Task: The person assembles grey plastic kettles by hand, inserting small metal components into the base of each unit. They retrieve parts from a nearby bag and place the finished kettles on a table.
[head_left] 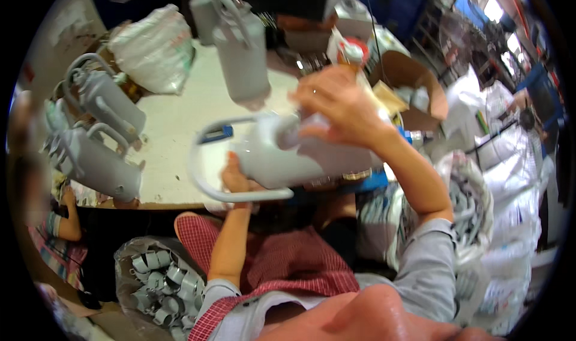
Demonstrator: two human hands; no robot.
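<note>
A light grey plastic jug (pixel 324 161) lies tilted on its side in front of me, over the near edge of the table. Its long curved carrying handle (pixel 198 161) loops out to the left. Inside that loop, my left hand (pixel 235 178) is closed on the jug's left end. My right hand (pixel 342 110) is above the jug's upper side, by its side grip (pixel 289 135), with the fingers bent. Motion smears that hand, so whether it grips anything is unclear. A small blue tool (pixel 216 134) lies on the table behind the loop.
Similar grey jugs stand at the back (pixel 241 59) and lie at the left (pixel 99 161) of the white table (pixel 171 125). A plastic bag (pixel 153 50) and a cardboard box (pixel 414 80) flank them. Below is a sack of grey parts (pixel 165 287). Another person's arm (pixel 70 218) shows far left.
</note>
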